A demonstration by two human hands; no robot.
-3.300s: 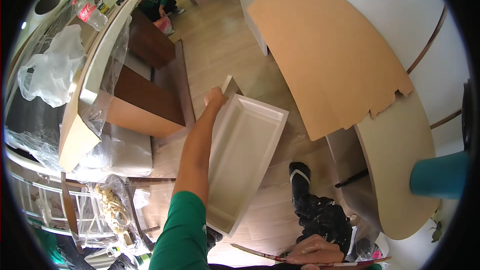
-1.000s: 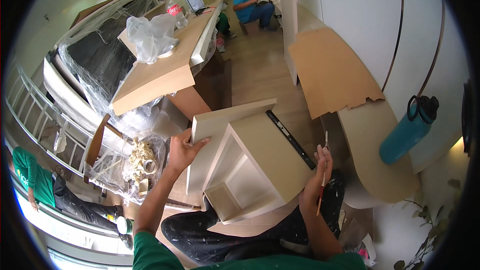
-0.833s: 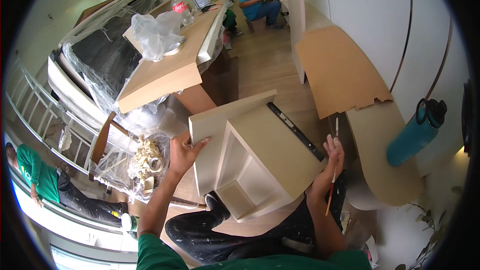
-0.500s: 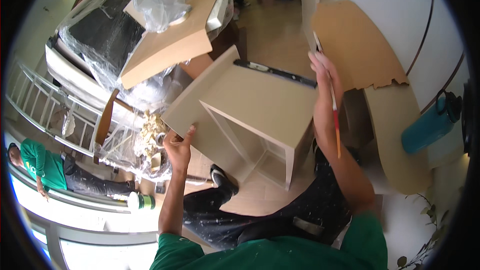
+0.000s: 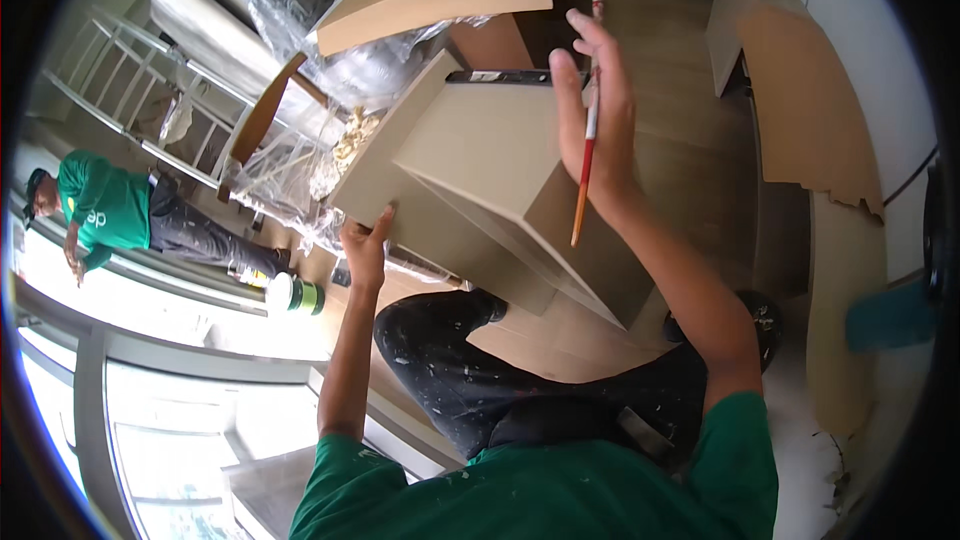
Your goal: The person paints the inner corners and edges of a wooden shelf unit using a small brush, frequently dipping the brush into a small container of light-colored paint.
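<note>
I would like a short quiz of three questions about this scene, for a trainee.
1. True or false: the right hand holds a paintbrush.
2. Which thing does the left hand grip? A: the beige drawer box. B: a ladder.
3. What colour is the other person's shirt?

Key: 1 true. 2 A. 3 green.

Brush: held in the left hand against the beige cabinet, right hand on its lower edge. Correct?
Hands swapped. The head view shows the brush in the right hand against the cabinet; the left hand is on its lower edge.
</note>
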